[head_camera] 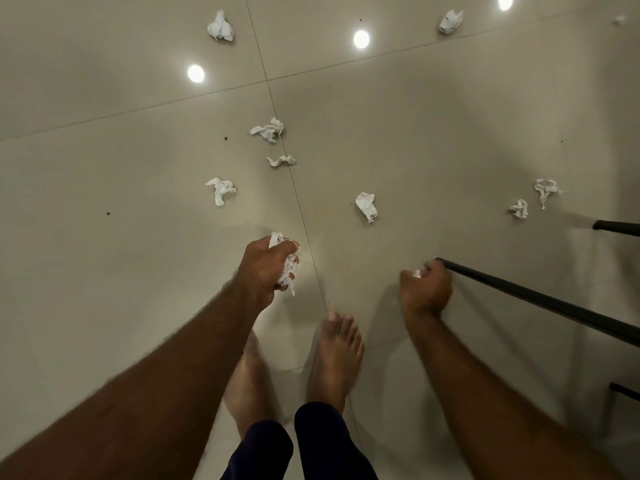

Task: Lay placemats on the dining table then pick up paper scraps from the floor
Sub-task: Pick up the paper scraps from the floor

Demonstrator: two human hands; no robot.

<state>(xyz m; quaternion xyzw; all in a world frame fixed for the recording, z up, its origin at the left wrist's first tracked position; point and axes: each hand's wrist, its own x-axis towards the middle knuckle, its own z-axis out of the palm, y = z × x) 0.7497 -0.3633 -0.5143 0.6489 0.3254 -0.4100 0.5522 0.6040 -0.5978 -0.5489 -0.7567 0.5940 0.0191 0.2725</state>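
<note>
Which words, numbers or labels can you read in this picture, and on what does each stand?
No text can be read.
Nearest paper scrap, on the tiled floor: white, no print shows.
Wad of scraps in the left hand: no print shows.
Small scrap in the right hand: mostly hidden.
Far scrap: grey marks, too blurred to read.

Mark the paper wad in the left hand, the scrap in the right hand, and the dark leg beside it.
Paper wad (pixel 286 271): head view, middle of the bunch.
Scrap (pixel 417 273): head view, its exposed white tip.
Dark leg (pixel 536 300): head view, midway along it.
</note>
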